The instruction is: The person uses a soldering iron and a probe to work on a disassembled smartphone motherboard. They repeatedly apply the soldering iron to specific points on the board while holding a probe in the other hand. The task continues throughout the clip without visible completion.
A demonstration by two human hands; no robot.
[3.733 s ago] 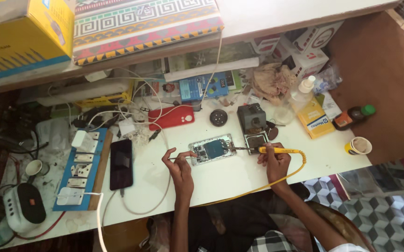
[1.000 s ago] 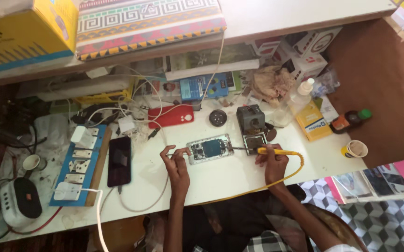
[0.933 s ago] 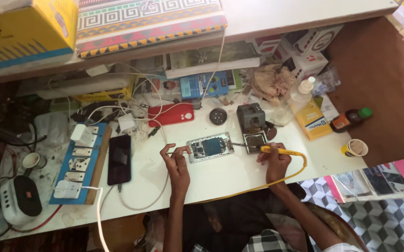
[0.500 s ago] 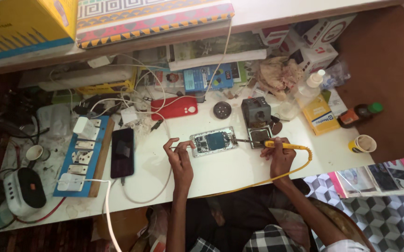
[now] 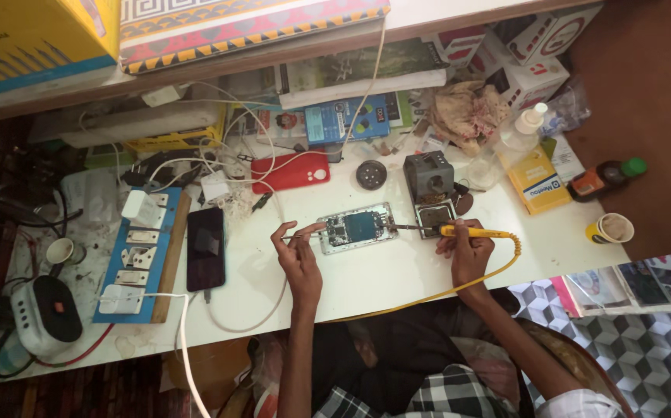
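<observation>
On the white table (image 5: 397, 271), my hands:
Left hand (image 5: 298, 251): pinching thin wire (image 5: 298, 234) at open phone (image 5: 357, 227).
Right hand (image 5: 467, 249): clamped on yellow soldering iron (image 5: 471, 231).
Phone: light, fragile; hold by edges.

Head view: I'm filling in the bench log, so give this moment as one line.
left hand: pinching thin wire at opened phone | right hand: holding yellow soldering iron, tip at phone's right edge | white table

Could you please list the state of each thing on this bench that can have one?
opened phone: flat, back off, circuit board bare.
soldering iron: held in the right hand, tip toward the board.
left hand: pinches a thin tool at the phone's left edge.
black phone: flat, screen dark, cable at its lower end.
red phone case: flat, empty.
paper cup: upright.
small bottle: on its side, green cap on.
</observation>
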